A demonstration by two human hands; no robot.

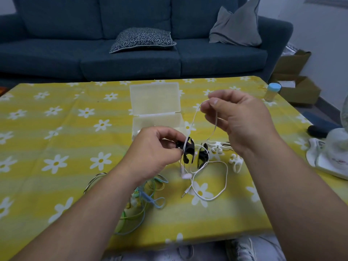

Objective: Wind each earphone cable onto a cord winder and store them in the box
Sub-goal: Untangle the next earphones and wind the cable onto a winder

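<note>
Just below the centre of the frame the left hand [158,147] pinches a black winder [187,152] between thumb and fingertips, while the right hand [239,121], up and to the right, grips the white cable [216,127] between thumb and forefinger. The rest of that cable loops loosely on the yellow tablecloth [56,129], its plug [185,193] lying free. Thin, limp and light, it will likely tangle unless held taut near the winder; the clear box [156,102] sits open behind.
</note>
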